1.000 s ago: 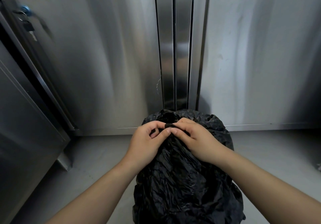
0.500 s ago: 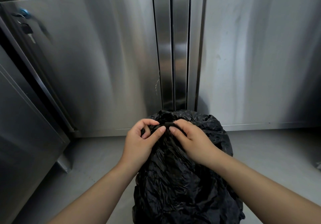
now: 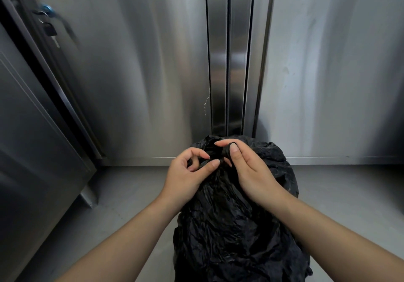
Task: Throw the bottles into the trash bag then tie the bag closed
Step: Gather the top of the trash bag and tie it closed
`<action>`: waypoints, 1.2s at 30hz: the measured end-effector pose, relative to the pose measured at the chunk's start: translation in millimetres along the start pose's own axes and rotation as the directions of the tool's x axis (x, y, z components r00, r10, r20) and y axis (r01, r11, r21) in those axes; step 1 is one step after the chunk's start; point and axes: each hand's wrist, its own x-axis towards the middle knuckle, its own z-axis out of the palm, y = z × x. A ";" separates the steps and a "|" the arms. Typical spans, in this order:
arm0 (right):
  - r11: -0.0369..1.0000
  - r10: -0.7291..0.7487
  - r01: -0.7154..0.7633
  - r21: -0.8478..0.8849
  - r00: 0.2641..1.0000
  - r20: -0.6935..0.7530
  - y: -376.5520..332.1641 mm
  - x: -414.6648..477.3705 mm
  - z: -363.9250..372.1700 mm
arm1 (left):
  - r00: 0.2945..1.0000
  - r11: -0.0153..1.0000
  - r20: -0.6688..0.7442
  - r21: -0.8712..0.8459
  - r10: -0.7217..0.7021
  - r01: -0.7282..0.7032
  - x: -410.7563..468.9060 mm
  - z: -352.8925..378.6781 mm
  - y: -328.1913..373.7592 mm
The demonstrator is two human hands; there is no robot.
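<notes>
A full black trash bag (image 3: pixel 231 227) stands on the grey floor in front of me, its top gathered into twisted strands. My left hand (image 3: pixel 185 176) pinches one strand of the bag's top between thumb and forefinger. My right hand (image 3: pixel 251 172) holds the other strand, which loops over its thumb at the top of the bag. The two hands are close together, almost touching. No bottles are visible; the bag's contents are hidden.
Stainless steel cabinet doors (image 3: pixel 135 67) rise just behind the bag. A blue lock with a hanging key (image 3: pixel 49 23) sits on the left door. Another steel cabinet (image 3: pixel 28 150) with a foot stands at the left. Grey floor (image 3: pixel 349 194) lies to the right.
My right hand has lifted and turned, bringing a strand of the bag up over its thumb. The left hand has shifted slightly and keeps its pinch on the bag's top.
</notes>
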 end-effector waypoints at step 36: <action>0.998 0.059 -0.061 -0.002 0.964 -0.260 11.9 23.3 -24.1 | 0.934 0.776 0.306 0.629 -0.184 -0.054 -11.9 -91.7 -21.9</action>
